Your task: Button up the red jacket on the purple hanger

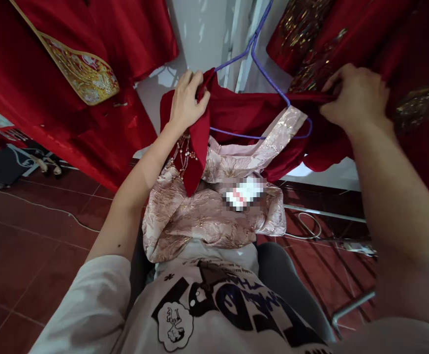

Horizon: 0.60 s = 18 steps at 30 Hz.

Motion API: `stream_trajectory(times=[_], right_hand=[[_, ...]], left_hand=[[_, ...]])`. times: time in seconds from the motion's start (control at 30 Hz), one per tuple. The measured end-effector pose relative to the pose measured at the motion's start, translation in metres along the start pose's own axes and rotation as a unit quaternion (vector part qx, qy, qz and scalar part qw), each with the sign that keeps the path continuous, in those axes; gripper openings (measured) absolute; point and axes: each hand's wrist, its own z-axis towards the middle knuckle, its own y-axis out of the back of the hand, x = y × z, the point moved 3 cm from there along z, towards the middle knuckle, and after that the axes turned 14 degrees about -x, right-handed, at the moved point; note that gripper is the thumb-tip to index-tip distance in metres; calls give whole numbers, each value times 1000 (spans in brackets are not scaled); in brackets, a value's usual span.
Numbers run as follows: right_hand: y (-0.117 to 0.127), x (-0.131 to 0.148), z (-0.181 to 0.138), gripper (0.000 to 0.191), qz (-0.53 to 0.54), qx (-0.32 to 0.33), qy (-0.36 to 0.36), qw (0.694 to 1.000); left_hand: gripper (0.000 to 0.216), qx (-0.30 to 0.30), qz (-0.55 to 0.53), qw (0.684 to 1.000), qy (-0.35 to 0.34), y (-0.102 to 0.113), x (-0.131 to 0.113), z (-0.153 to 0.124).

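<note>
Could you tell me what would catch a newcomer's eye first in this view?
Most striking is the red garment with pale pink brocade lining, draped on a purple wire hanger at centre. The left hand grips its left shoulder and the right hand its right one. More red embroidered robes hang at upper left and upper right.

Left hand and right hand pinch red dress on purple hanger; pink lining below, maybe attached.
</note>
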Motion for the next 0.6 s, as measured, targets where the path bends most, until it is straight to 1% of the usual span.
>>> stream_trajectory(times=[0.07,0.13,0.2,0.23,0.27,0.33,0.4,0.47,0.53,0.6], right_hand=[[11,-2,-8,46,-44,12,8,999],[19,-2,-17,29,-61,45,39,996],[20,-1,-25,13,-38,79,80,993],[18,0,-29,10,-11,97,89,991],[14,0,-32,9,25,115,85,989],[2,2,-38,12,112,149,50,981],[-12,7,-39,15,182,157,21,970],[-24,20,-38,24,206,129,28,970],[-34,39,-36,38,212,97,52,971],[-44,63,-38,40,260,85,75,959]], left_hand=[[17,-35,-3,999,-24,-7,5,-5],[22,-59,-9,998,-33,-15,10,-11],[24,-70,-20,997,-25,-22,13,-17],[25,-73,-26,997,-18,-25,14,-20],[25,-74,-31,997,-10,-27,13,-22],[27,-81,-41,996,0,-30,11,-26],[29,-88,-46,995,5,-30,9,-29],[32,-89,-51,995,8,-31,6,-32],[34,-82,-57,995,9,-33,3,-35],[35,-72,-60,996,9,-34,-1,-38]])
